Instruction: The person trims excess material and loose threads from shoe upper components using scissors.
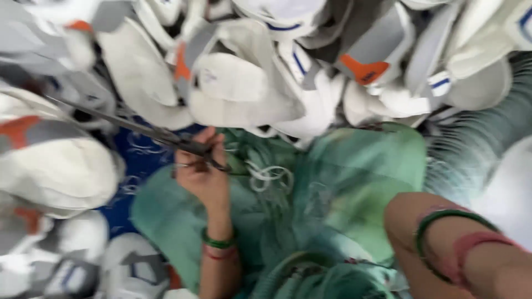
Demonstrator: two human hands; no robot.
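At left and along the top, shoe uppers (55,171) lie heaped within reach. The left hand (204,171) closes its grip on the scissors (160,134), blades angled toward the heap. At right, only the right forearm (460,249) shows; its grip cannot be told.

Dark scissors (160,134) — long blades lying near-flat, tips pointing left — over blue cloth.

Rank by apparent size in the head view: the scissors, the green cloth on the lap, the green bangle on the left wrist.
1. green cloth, by far the largest.
2. scissors, long and thin, held in the left hand.
3. green bangle, smallest.
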